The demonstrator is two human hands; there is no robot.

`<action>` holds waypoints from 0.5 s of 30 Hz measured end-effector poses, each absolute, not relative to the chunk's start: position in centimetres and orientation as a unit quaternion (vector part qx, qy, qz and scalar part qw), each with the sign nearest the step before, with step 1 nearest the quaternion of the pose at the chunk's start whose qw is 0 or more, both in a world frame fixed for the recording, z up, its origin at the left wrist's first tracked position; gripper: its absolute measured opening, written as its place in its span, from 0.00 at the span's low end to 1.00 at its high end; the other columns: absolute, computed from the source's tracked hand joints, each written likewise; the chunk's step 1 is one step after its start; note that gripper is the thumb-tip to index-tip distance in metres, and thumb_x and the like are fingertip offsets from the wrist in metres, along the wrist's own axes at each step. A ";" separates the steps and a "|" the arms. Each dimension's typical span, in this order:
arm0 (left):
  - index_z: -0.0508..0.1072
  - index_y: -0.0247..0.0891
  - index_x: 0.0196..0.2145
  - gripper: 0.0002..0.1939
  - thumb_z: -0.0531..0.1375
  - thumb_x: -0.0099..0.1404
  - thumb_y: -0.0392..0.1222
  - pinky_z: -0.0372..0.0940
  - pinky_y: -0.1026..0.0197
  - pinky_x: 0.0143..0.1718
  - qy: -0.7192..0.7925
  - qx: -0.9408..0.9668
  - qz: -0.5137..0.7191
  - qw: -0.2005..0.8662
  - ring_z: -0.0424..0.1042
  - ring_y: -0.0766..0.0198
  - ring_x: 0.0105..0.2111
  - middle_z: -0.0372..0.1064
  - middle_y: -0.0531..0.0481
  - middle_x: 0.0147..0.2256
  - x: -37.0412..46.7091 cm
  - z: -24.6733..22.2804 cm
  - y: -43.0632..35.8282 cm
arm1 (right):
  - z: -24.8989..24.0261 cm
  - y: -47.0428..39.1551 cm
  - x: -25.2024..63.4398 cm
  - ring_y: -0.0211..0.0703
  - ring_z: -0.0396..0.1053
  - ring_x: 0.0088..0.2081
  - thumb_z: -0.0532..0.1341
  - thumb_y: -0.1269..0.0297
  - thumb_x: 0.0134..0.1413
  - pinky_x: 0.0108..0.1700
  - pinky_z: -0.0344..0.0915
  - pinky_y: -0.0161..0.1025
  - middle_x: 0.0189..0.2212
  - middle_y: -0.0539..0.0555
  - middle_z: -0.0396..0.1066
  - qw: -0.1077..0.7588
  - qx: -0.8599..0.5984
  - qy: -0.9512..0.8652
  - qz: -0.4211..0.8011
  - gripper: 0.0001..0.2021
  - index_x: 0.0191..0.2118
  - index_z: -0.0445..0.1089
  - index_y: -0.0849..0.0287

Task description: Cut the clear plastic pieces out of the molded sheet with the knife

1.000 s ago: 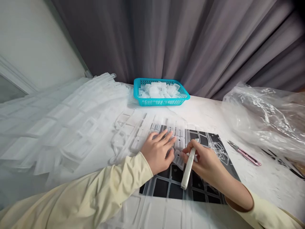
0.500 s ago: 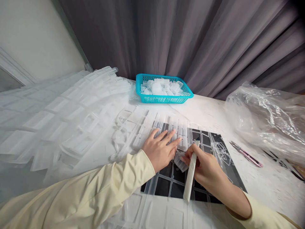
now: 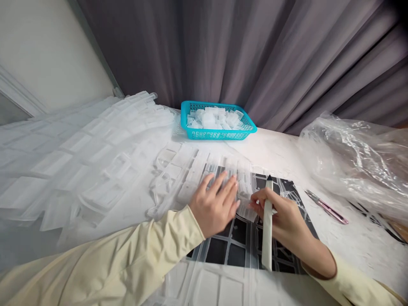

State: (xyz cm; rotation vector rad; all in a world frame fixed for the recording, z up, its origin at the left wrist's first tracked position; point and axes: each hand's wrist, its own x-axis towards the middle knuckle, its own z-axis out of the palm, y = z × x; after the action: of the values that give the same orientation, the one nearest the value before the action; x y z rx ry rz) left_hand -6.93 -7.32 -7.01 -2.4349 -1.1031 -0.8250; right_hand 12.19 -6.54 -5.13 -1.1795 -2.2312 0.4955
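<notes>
My left hand (image 3: 215, 206) lies with fingers spread on a translucent plastic sheet of moulded pieces (image 3: 199, 170), over a black mat (image 3: 237, 254). Just right of it, my right hand (image 3: 280, 216) is closed around a long whitish, dark-tipped tool (image 3: 268, 229), held roughly upright. The thumb and fingertips of that hand also touch a small clear plastic piece (image 3: 247, 211) at the sheet's near edge. Empty frame cells of the sheet show against the mat nearer to me.
A turquoise basket (image 3: 219, 135) of clear pieces stands behind the hands. Many translucent sheets (image 3: 51, 161) are heaped at the left. On the right lie a pink-handled cutter (image 3: 328, 207), crumpled clear plastic (image 3: 360, 157) and black-handled scissors (image 3: 379, 221).
My right hand has turned the tool more upright and shifted it slightly right. The small clear piece sits flatter and a little further right. My left hand's fingers have drawn closer together.
</notes>
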 end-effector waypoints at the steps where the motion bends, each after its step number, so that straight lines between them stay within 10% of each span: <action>1: 0.72 0.28 0.43 0.16 0.50 0.63 0.38 0.60 0.47 0.47 -0.330 -0.866 -0.322 0.194 0.66 0.49 0.48 0.69 0.39 0.47 -6.8 -6.7 -8.0 | -5.0 -6.0 12.5 0.34 0.56 0.21 0.55 0.64 0.57 0.23 0.56 0.31 0.23 0.49 0.62 0.283 -0.446 -0.825 0.201 0.08 0.29 0.53 0.56; 4: 0.75 0.29 0.31 0.17 0.48 0.60 0.39 0.63 0.52 0.45 -0.154 -0.883 -0.395 0.202 0.71 0.52 0.40 0.74 0.41 0.35 -5.9 -6.5 -10.1 | -4.7 -4.9 13.3 0.35 0.61 0.24 0.57 0.60 0.56 0.25 0.59 0.32 0.31 0.53 0.68 0.296 -0.457 -0.804 0.239 0.10 0.29 0.54 0.56; 15: 0.57 0.23 0.56 0.37 0.47 0.62 0.59 0.42 0.50 0.62 -0.370 -0.907 -0.199 0.015 0.45 0.47 0.61 0.52 0.31 0.58 -3.7 -8.6 -12.3 | -0.4 -3.3 13.6 0.33 0.54 0.12 0.49 0.49 0.59 0.16 0.53 0.32 0.10 0.45 0.57 0.266 -0.526 -0.704 0.397 0.20 0.33 0.68 0.60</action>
State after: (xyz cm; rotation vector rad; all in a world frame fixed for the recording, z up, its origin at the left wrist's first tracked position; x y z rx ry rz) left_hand -3.72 -12.35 -8.59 -2.8233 -1.1497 -0.6194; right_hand 13.60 -3.29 -0.38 -1.4200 -1.8999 1.0712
